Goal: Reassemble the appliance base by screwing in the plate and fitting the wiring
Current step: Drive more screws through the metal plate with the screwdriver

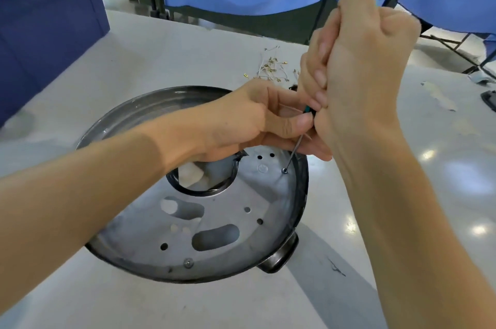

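Screwdriver [295,150] meets rim-side screw [284,171]; right grip [367,60] clenches it, left grip [255,119] seemingly pinches it.

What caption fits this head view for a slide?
Right hand and left hand hold a screwdriver, tip on a screw near the edge of the plate; loose wires lie on the table behind.

Both forearms reach forward, right hand [362,68] fisted round the screwdriver [294,152], left hand [255,122] pinching it just below
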